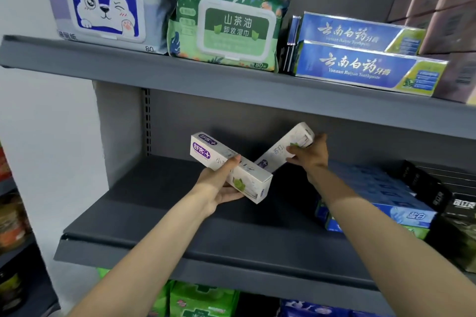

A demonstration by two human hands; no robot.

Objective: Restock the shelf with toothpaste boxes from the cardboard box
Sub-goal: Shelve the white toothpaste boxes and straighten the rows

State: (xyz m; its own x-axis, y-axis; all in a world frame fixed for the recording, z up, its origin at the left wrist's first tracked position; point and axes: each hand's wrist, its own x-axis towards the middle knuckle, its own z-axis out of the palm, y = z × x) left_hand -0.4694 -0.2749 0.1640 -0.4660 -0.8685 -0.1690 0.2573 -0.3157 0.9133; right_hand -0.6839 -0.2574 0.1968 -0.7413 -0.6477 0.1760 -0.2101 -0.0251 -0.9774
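White boxes, one per hand

White toothpaste box [229, 167] gripped in left hand [219, 183], thumb on top — held above the grey shelf [159, 213]. Right hand [309, 154] pinches second box [283, 147] at its far end, tilted, near end dipping behind the first. Blue boxes [381, 195] just right of that hand.

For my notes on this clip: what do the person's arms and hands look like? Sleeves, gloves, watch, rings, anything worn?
Both forearms are bare from the bottom edge of the picture up to the wrists; no sleeve enters the view. The left hand and right hand are ungloved. No watch, bracelet or ring shows on the sides facing the camera.
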